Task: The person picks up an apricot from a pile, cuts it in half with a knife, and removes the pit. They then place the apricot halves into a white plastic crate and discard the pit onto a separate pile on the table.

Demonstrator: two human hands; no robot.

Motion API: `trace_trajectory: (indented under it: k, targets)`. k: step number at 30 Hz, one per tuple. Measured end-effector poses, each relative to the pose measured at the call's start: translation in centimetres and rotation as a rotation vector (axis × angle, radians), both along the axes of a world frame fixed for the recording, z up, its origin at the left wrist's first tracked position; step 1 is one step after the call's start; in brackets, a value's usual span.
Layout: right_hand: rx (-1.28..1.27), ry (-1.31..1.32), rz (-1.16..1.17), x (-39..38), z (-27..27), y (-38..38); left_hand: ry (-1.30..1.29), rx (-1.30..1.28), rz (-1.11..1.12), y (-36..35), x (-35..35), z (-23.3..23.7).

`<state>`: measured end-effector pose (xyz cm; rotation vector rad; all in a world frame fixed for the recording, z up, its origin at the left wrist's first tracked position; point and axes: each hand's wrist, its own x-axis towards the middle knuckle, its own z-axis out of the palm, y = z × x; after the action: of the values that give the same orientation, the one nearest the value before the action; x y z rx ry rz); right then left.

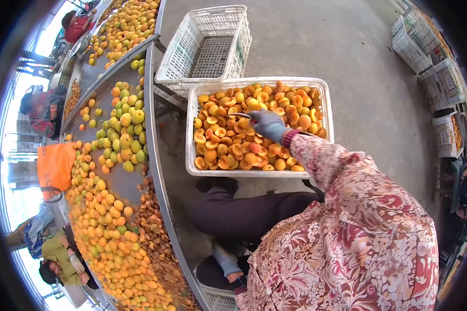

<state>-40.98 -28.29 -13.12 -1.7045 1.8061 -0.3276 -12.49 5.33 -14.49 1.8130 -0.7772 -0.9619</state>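
My right hand (269, 126), in a grey-blue glove, is closed on a small knife (238, 115) whose thin, slightly curved metal end sticks out past the fingers. It is over a white plastic crate (192, 124) full of orange apricot halves (228, 147). My left hand (224, 259), gloved too, is low by my legs, its fingers mostly hidden. To the left, a metal-edged table (163, 192) bears heaps of whole apricots (106, 212), greener ones (125, 140) and a pile of brown pits or scraps (163, 259).
White crates (202, 46) are stacked behind the full one. More crates (410, 44) line the right side. An orange bag (55, 165) sits at the table's far edge. Several people (62, 259) are across the table. Concrete floor (366, 78) runs between the crates.
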Motion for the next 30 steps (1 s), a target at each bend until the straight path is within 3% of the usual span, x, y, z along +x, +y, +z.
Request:
trace_trajectory:
  k: [2, 3, 5, 6, 7, 9, 12, 14, 17, 21, 25, 27, 28, 30]
  targets:
    - [-0.071, 0.06, -0.051, 3.1, -2.0, -0.5, -0.488, -0.053, -0.27, 0.3, 1.1, -1.6]
    - [-0.042, 0.043, -0.135, 4.2, -2.6, 0.0, -0.49, -0.062, -0.275, 0.4, 1.5, -2.6]
    - [0.059, -0.084, -0.07, 5.7, -3.6, 0.2, -0.382, 0.01, -0.307, 0.5, 2.1, -3.6]
    - [0.057, -0.083, -0.067, 5.9, -3.9, -0.2, -0.661, 0.142, -0.562, 0.8, 3.1, -3.1]
    - [-0.061, -0.126, -0.001, 6.1, -4.2, -0.4, -0.661, 0.144, -0.558, 0.9, 3.3, -3.2]
    - [-0.199, -0.167, 0.099, 6.2, -4.5, -1.3, 0.018, 0.18, -0.178, 0.2, 2.3, -2.2]
    - [-0.191, -0.037, -0.061, 6.6, -3.9, -4.9, 1.019, 0.175, 0.418, -1.5, 0.9, -1.3]
    - [-0.14, -0.003, -0.186, 7.0, -3.5, -7.1, 0.966, 0.169, 0.428, -2.0, 0.8, -1.0]
    - [0.089, 0.072, 0.011, 7.3, -3.7, -8.1, 0.827, 0.184, 0.461, -2.1, 0.5, -0.7]
    - [-0.079, -0.015, 0.098, 8.1, -3.7, -1.9, 0.762, 0.277, 0.384, -2.8, 0.0, 0.1]
    - [-0.072, -0.094, 0.151, 8.5, -0.8, 5.1, 1.037, 0.274, 0.469, -3.4, -0.1, 0.4]
    - [-0.033, -0.1, 0.287, 8.0, -2.0, 6.6, 0.503, 0.125, 0.04, -2.0, 1.4, -2.6]
    - [-0.044, -0.1, 0.282, 7.8, -2.5, 6.8, 0.501, 0.116, 0.032, -1.7, 1.7, -3.1]
    - [-0.017, -0.056, 0.113, 7.8, -2.4, 6.7, 0.215, 0.1, -0.092, -1.8, 0.9, -2.1]
